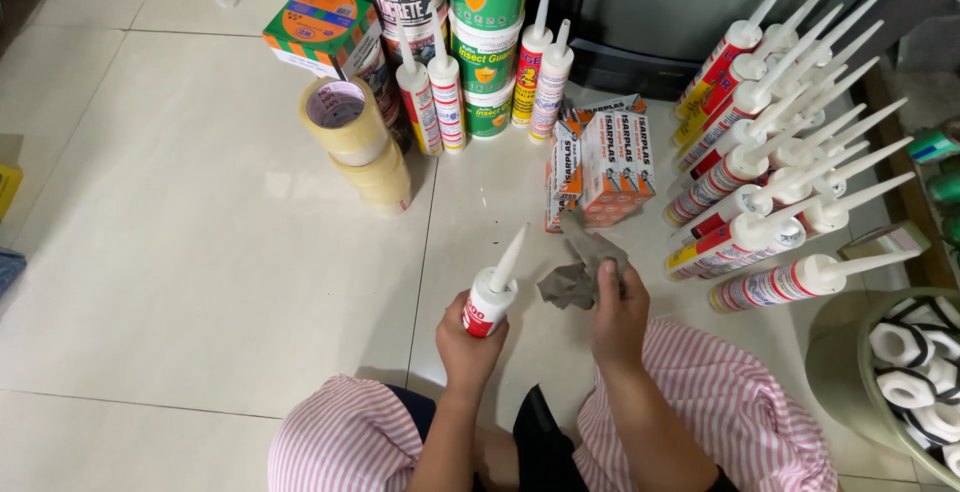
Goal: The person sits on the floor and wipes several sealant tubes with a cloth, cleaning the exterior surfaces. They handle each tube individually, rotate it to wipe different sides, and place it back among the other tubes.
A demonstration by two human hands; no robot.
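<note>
Head view: we hold a sealant tube (489, 300) upright in our left hand (468, 342), fingers wrapped round its lower body, the white nozzle rising clear above the fist. Our right hand (618, 314) pinches a grey rag (583, 270) at its near edge, the cloth bunched just right of the tube and not touching it. Beyond, on the tiled floor (200, 252), lie stacked tubes (770, 192), small boxes (600, 167) and tape rolls (355, 142).
</note>
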